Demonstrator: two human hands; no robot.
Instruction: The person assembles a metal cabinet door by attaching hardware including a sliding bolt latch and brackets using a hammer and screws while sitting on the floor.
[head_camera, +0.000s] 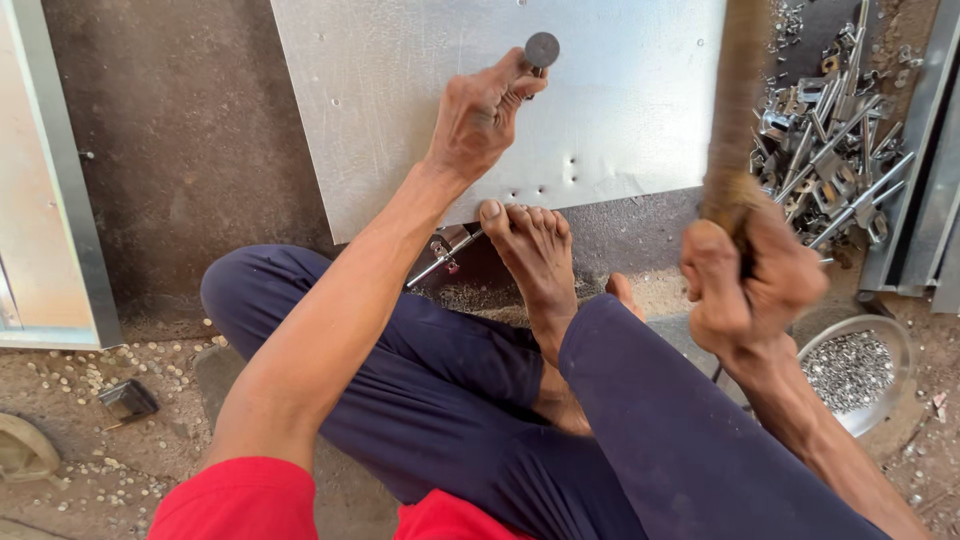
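Firmly, left hand (478, 115) grips round-headed punch (540, 50).

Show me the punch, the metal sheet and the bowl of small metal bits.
punch (541, 49), head view, on its round flat top.
metal sheet (400, 90), head view, on bare surface.
bowl (897, 340), head view, on its rim.

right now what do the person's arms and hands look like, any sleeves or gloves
Both arms are bare from the elbow down, lean and sinewy. The left hand and right hand wear no gloves, rings or watch. Only red fabric shows near the left upper arm; the legs are in dark blue trousers.
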